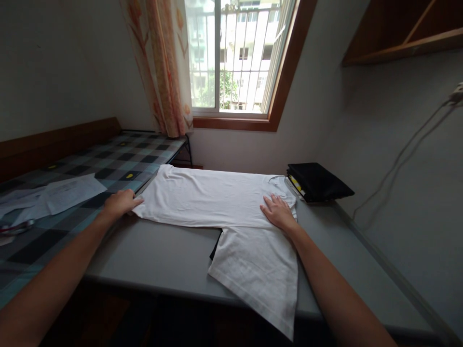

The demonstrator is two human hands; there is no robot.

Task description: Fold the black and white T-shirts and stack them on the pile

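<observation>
A white T-shirt (202,195) lies spread sideways over the grey table, its body running left to right. One sleeve (260,270) points toward me and hangs over the table's front edge. My left hand (121,202) pinches the shirt's corner at the left end, by the hem. My right hand (278,212) rests flat with fingers spread on the shirt near the collar, at the right end. A small black patch (216,246) shows beside the sleeve; what it belongs to is hidden under the cloth.
The grey table (159,253) meets the wall on the right. A black folder or bag (318,180) lies on papers at the back right. To the left is a bed with a checked cover (144,149) and loose papers (68,193). A barred window (242,62) is behind.
</observation>
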